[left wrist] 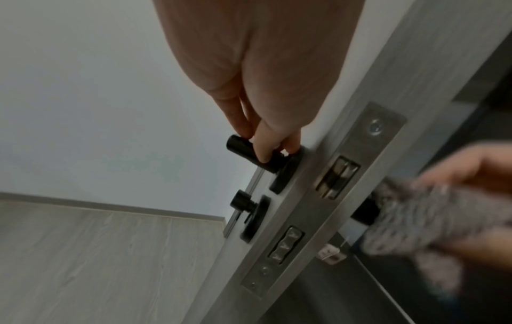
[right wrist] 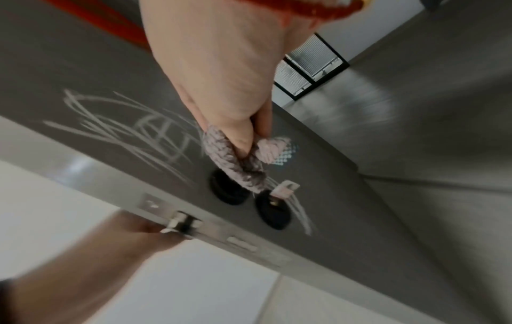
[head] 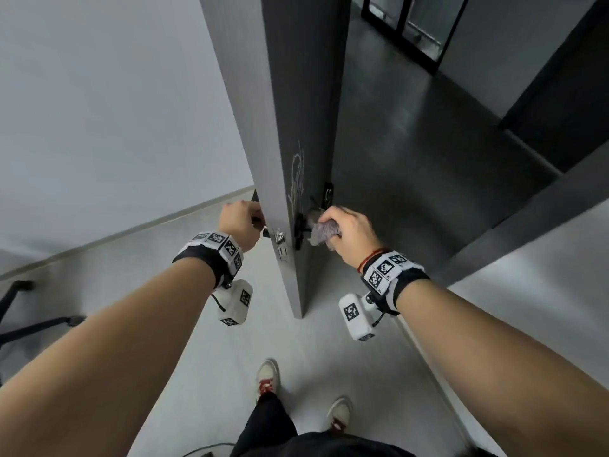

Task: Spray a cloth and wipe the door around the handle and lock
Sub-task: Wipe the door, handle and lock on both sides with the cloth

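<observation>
On either side of the open door's edge (head: 280,179), the left hand (head: 242,222) curls its fingers around the black lever handle (left wrist: 250,151); the right hand (head: 346,230) clutches a bunched grey cloth (head: 324,233) against the dark face beside the handle base (right wrist: 227,189). Blur obscures the lock (right wrist: 272,211). Farther up, pale scribbles (head: 296,174) mark the door.
</observation>
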